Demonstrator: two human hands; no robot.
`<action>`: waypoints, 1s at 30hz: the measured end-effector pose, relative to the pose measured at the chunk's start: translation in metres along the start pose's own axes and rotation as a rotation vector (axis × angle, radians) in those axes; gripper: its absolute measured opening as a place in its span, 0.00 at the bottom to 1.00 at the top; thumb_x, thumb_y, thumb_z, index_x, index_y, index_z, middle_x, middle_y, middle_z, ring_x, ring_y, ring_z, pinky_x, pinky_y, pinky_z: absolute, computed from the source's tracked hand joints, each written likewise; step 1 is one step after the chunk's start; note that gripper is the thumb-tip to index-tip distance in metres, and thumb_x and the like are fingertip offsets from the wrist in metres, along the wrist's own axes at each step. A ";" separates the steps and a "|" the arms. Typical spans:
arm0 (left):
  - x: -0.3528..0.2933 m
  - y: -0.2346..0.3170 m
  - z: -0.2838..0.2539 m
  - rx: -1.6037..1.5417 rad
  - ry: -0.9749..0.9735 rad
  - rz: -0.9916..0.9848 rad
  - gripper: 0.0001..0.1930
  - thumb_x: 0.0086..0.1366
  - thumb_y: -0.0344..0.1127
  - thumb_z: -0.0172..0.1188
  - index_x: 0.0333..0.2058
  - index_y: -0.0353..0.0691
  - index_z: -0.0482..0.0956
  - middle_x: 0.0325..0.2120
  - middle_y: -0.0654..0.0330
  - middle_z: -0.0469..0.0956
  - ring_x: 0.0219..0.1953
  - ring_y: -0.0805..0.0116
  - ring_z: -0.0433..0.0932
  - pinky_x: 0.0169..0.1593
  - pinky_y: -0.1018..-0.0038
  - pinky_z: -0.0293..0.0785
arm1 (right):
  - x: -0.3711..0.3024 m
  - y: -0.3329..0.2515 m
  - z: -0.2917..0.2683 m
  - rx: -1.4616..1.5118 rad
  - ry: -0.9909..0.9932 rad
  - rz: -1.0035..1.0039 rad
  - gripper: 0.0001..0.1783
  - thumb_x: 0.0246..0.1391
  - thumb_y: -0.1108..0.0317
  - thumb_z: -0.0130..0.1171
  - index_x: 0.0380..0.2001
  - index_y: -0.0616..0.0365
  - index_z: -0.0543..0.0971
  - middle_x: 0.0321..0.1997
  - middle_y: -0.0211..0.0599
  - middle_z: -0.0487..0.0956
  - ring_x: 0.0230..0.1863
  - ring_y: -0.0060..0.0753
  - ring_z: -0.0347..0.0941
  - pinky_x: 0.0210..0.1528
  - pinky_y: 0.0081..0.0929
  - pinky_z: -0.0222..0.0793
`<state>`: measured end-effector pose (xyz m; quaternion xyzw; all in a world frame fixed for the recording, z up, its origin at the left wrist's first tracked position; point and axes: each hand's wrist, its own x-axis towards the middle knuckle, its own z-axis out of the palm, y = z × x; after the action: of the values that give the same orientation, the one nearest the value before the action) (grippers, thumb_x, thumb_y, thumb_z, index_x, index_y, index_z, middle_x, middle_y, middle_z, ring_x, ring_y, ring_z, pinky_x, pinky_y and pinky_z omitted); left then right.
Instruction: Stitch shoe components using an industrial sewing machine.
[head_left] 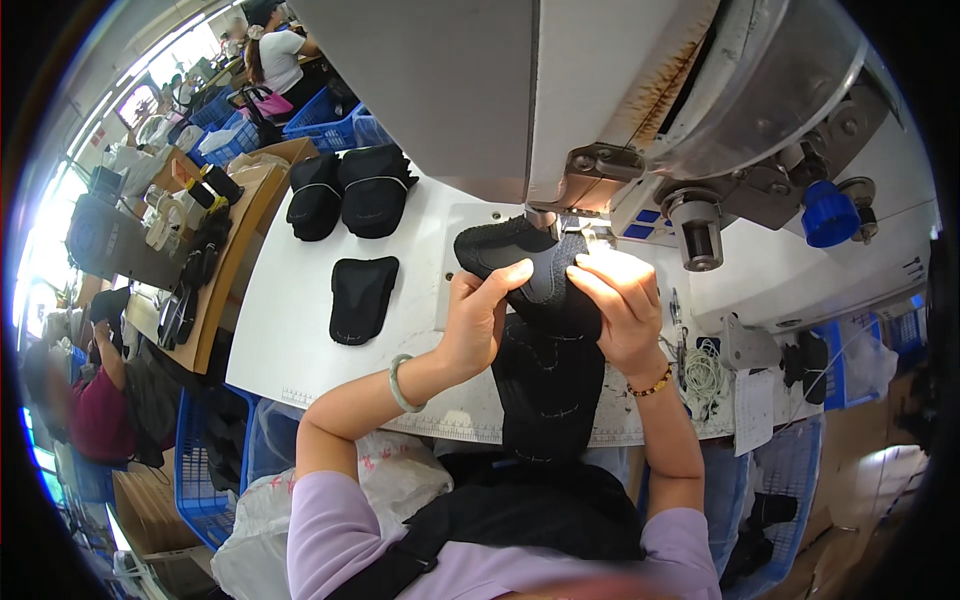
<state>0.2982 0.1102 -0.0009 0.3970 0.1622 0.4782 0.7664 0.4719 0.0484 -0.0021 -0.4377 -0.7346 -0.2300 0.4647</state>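
Under the needle area of a large grey sewing machine (450, 90), a black padded fabric piece (510, 248), shaped like a shoe upper with a greyer inner face, is held tilted. My left hand (475, 325) pinches its near left side, thumb on top. With fingers bent, my right hand (625, 305) grips its right edge close to the presser foot. Below it, overlapping black fabric pieces (548, 400) with pale stitch marks run down over the table edge towards my lap. A single black tongue-shaped piece (362, 300) lies flat to the left of my hands.
Two banded bundles of black pieces (375, 192) stand at the back left of the white table (280, 320). A tangle of pale thread (703, 375) and a paper slip (753, 412) lie right. Blue crates (205, 470) flank me. Other people (280, 60) sit in the left background.
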 end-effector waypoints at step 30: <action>0.003 0.015 0.028 0.597 -0.136 0.193 0.08 0.60 0.27 0.60 0.37 0.30 0.76 0.31 0.63 0.78 0.33 0.77 0.74 0.39 0.78 0.72 | -0.003 0.031 -0.012 0.156 -0.022 0.101 0.14 0.42 0.74 0.63 0.37 0.58 0.81 0.43 0.37 0.80 0.37 0.35 0.74 0.39 0.26 0.68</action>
<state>0.3081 0.1030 0.0287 0.6489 0.2054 0.4524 0.5763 0.5046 0.0536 -0.0017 -0.4393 -0.7322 -0.1434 0.5004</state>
